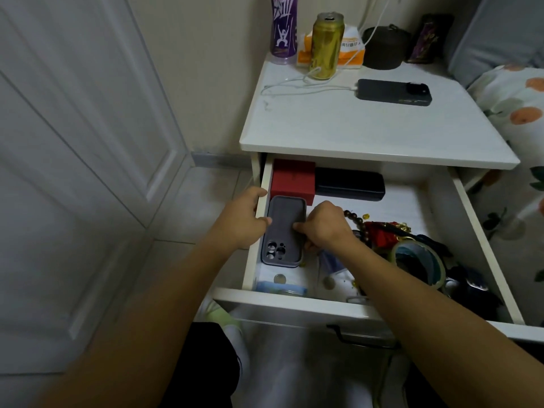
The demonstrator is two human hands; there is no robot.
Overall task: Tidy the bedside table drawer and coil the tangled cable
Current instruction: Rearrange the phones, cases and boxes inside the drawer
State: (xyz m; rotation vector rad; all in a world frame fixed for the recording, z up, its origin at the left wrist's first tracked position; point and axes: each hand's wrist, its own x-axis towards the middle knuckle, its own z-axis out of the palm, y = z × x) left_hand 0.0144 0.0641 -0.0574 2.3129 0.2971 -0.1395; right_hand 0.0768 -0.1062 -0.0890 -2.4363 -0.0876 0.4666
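Note:
The white drawer (294, 301) of the bedside table stands pulled out. A grey phone case (284, 228) lies at its left side, camera holes toward me. My left hand (240, 220) holds the case's left edge, fingers over the drawer's side wall. My right hand (322, 223) pinches the case's right edge. Behind the case sit a red box (291, 181) and a black case (350, 184). A white cable (297, 85) lies loose on the tabletop, running to a dark phone (394, 92).
Beads (354, 220), a red tassel item (382, 234), a tape roll (421, 263) and dark items crowd the drawer's right side; coins and a small packet lie at the front. On the table stand a gold can (325, 45), purple bottle (284, 28), tissue pack and black pot. A bed is to the right.

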